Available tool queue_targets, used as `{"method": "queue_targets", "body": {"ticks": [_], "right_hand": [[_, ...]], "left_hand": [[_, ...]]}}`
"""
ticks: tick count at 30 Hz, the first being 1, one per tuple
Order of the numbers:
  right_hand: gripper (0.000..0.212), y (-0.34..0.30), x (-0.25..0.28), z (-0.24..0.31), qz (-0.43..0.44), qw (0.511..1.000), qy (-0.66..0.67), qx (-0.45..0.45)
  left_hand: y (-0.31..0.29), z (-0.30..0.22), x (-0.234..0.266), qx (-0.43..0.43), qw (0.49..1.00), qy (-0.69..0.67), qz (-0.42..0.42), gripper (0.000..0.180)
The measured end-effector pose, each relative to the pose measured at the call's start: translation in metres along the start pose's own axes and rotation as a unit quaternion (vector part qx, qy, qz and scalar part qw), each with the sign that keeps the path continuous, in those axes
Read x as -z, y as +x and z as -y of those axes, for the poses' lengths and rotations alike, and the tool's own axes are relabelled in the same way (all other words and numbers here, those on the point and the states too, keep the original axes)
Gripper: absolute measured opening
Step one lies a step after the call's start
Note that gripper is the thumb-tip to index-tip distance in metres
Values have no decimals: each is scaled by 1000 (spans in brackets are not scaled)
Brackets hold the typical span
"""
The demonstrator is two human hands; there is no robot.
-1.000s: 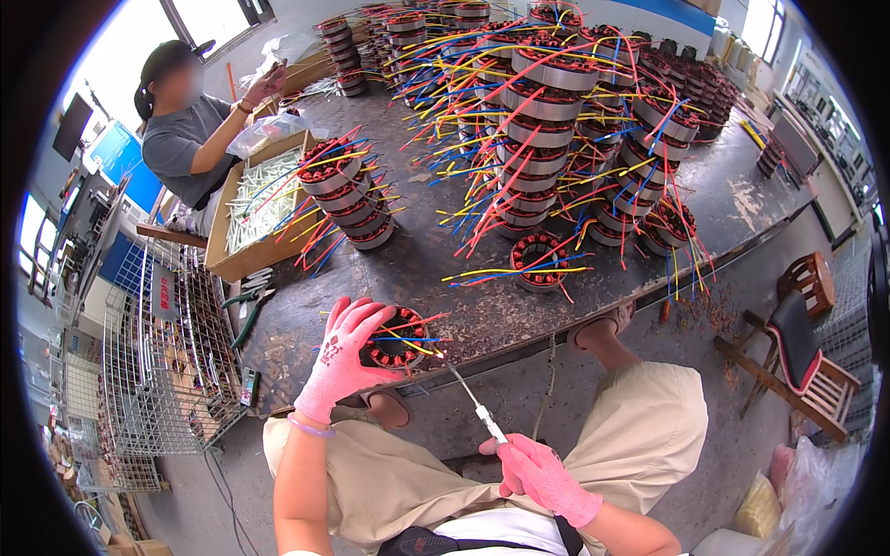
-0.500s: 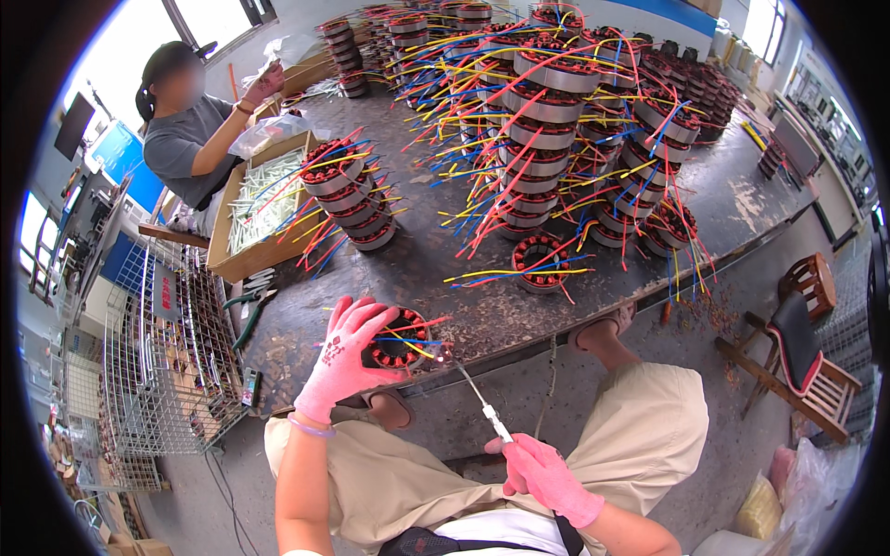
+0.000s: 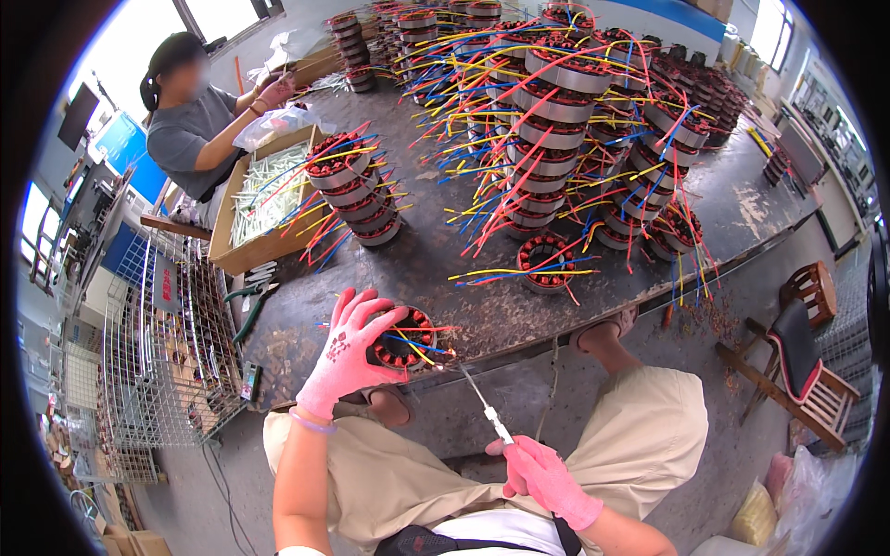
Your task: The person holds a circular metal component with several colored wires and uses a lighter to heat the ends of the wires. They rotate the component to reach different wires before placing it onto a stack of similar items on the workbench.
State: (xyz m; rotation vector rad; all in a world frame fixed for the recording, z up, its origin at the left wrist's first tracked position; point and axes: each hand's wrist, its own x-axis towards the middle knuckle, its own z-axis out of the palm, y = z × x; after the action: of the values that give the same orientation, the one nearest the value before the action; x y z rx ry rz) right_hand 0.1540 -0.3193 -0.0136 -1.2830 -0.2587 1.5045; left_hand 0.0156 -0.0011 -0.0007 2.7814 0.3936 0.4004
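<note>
My left hand (image 3: 345, 357), in a pink glove, is closed round the left side of a motor stator (image 3: 405, 339) at the table's front edge. The stator is a ring with red-wrapped windings, and blue, yellow and red wires reach out of it to the right. My right hand (image 3: 547, 477), also pink-gloved, grips a slim torch (image 3: 492, 417) with a white handle and thin metal tube. Its tip points up and left at the wire ends, where small bright orange spots glow. Whether the tip touches the wires I cannot tell.
Tall stacks of wired stators (image 3: 547, 139) fill the table's far middle; a shorter stack (image 3: 352, 190) and a single stator (image 3: 545, 262) stand nearer. A carton of white tubes (image 3: 269, 199), pliers (image 3: 248, 310) and a wire rack (image 3: 167, 352) are left. A co-worker (image 3: 190, 120) sits far left.
The stator and my left hand have shifted slightly, and the glow at the wire ends has turned more orange. My right hand stays nearly still. The co-worker's hands have lowered.
</note>
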Motion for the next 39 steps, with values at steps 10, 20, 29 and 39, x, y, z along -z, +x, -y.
{"method": "queue_targets", "body": {"ticks": [10, 20, 29, 39], "right_hand": [[41, -4, -13, 11, -53, 994, -90, 20], [49, -4, -20, 9, -87, 981, -169, 50], [53, -2, -8, 3, -45, 988, -132, 61], [39, -2, -4, 12, 2, 999, -39, -2]], "left_hand": [[-7, 17, -9, -26, 996, -37, -79, 86], [-18, 22, -17, -28, 994, -30, -106, 87], [-9, 20, -14, -42, 996, -57, -60, 92], [-2, 6, -1, -4, 999, -39, -5, 92]]}}
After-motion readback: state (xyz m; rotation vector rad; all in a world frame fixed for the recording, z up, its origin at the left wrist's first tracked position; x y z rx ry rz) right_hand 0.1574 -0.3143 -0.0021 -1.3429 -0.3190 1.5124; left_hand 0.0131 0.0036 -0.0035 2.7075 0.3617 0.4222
